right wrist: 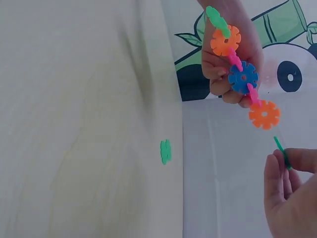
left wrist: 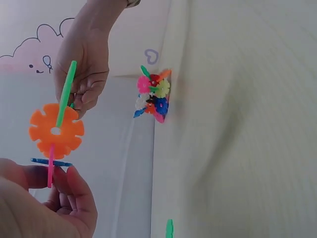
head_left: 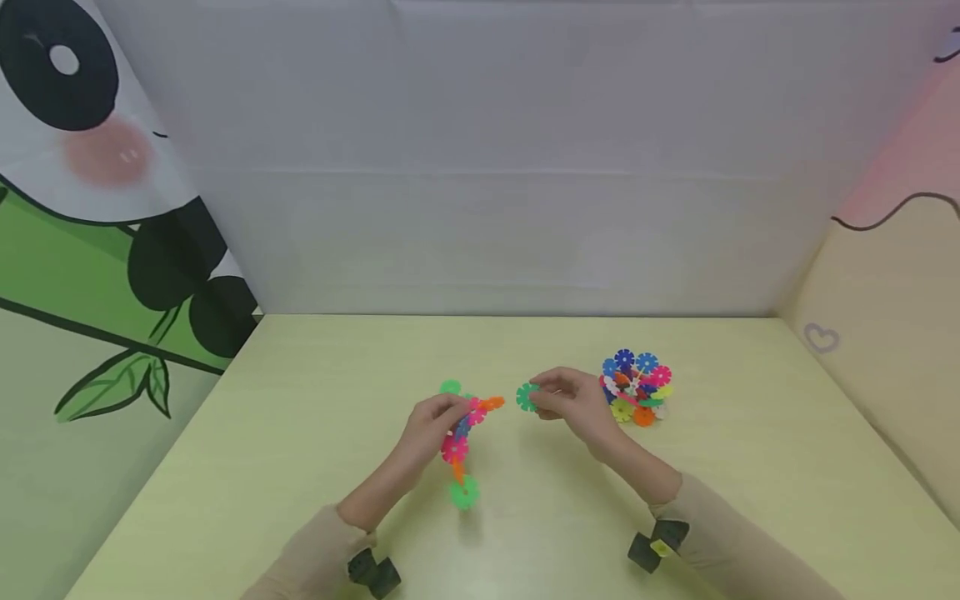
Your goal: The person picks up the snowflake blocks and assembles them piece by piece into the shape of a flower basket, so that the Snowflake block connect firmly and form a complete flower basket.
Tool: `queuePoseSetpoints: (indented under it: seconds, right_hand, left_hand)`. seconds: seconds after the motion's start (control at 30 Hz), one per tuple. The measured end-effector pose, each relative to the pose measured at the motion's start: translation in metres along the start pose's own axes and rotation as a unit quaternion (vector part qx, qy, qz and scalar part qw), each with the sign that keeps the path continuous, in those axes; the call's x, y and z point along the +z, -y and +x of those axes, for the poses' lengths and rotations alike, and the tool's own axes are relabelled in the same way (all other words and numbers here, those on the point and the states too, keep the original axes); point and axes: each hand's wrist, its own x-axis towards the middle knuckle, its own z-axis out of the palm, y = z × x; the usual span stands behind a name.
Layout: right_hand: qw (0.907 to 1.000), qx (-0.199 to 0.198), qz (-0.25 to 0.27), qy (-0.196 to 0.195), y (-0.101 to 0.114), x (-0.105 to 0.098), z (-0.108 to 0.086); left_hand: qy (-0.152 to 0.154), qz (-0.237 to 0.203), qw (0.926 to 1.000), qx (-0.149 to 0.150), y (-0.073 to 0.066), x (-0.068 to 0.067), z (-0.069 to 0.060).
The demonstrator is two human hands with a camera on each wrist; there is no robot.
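My left hand (head_left: 431, 425) grips a chain of interlocking plastic snowflake discs (right wrist: 243, 78), pinched near its blue disc. The chain runs green, orange, pink, blue, pink, orange, with the green end hanging toward me in the head view. To its right, my right hand (head_left: 573, 404) pinches a single green snowflake disc (head_left: 527, 397) between thumb and fingers. A small gap separates this disc from the chain's orange end disc (right wrist: 264, 114). In the right wrist view the pinched disc (right wrist: 281, 151) appears nearly edge-on.
A pile of multicoloured snowflake discs (head_left: 637, 387) sits on the pale table (head_left: 300, 483), just beyond my right hand. Another green disc (head_left: 450, 387) lies on the table past my left hand. A light wall (head_left: 487, 242) stands at the table's back edge.
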Motion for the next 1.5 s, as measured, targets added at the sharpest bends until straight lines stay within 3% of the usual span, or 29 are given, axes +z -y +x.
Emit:
queuePoseSetpoints:
  seconds: [0.17, 0.37, 0.77, 1.03, 1.17, 1.33, 1.5]
  right_hand:
    - [0.9994, 0.02, 0.027, -0.007, 0.008, 0.0, -0.011]
    - [0.9994, 0.023, 0.018, -0.017, 0.01, 0.001, -0.013]
    - [0.9968, 0.025, 0.055, -0.053, 0.011, 0.005, -0.018]
    - [0.9939, 0.036, 0.081, -0.065, 0.011, 0.006, -0.019]
    - [0.9933, 0.041, 0.086, -0.065, 0.01, 0.008, -0.018]
    - [0.9924, 0.044, 0.089, -0.074, 0.008, 0.011, -0.018]
    - [0.9913, 0.038, 0.089, -0.089, 0.006, 0.015, -0.02]
  left_hand:
    - [0.012, -0.005, 0.9999, -0.003, -0.001, 0.006, -0.001]
    - [0.027, -0.009, 0.9996, 0.007, -0.002, 0.01, -0.001]
    - [-0.008, 0.015, 0.9982, 0.057, -0.004, 0.018, 0.0]
    - [-0.002, 0.012, 0.9991, 0.04, -0.003, 0.019, 0.002]
    - [0.004, 0.007, 0.9989, 0.046, -0.004, 0.019, 0.003]
    - [-0.002, 0.036, 0.9959, 0.083, -0.006, 0.021, 0.003]
    - [-0.025, 0.09, 0.9859, 0.139, -0.007, 0.021, 0.001]
